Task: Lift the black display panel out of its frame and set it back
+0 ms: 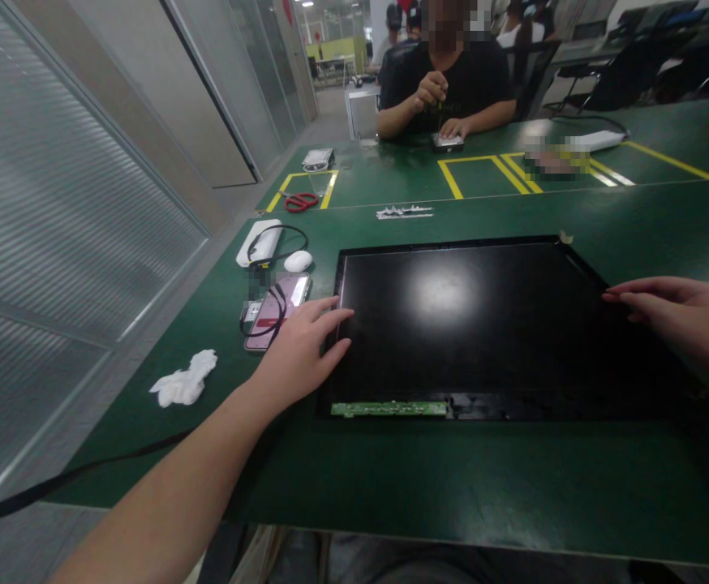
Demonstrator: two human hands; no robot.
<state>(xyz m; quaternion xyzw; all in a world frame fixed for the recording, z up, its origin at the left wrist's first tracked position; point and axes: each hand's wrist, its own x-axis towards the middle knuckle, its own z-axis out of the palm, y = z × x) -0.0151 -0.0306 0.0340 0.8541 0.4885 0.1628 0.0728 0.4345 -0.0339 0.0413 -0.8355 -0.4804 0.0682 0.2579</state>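
Note:
A black display panel (488,332) lies flat on the green table in front of me, inside a thin black frame. A narrow green circuit board (389,409) runs along its near edge at the left. My left hand (306,345) rests at the panel's left edge, fingers apart, their tips over the border. At the right edge, my right hand (683,316) has thumb and fingers pressed together on the frame. The frame's near right corner is dark and hard to make out.
Left of the panel are a pink phone (294,300) with a black cable, a white mouse-like object (298,261), a white power bank (259,243) and crumpled tissue (184,380). Farther off lie red-handled scissors (301,203) and white strips (404,212). Opposite, a person (445,89) works on a small device.

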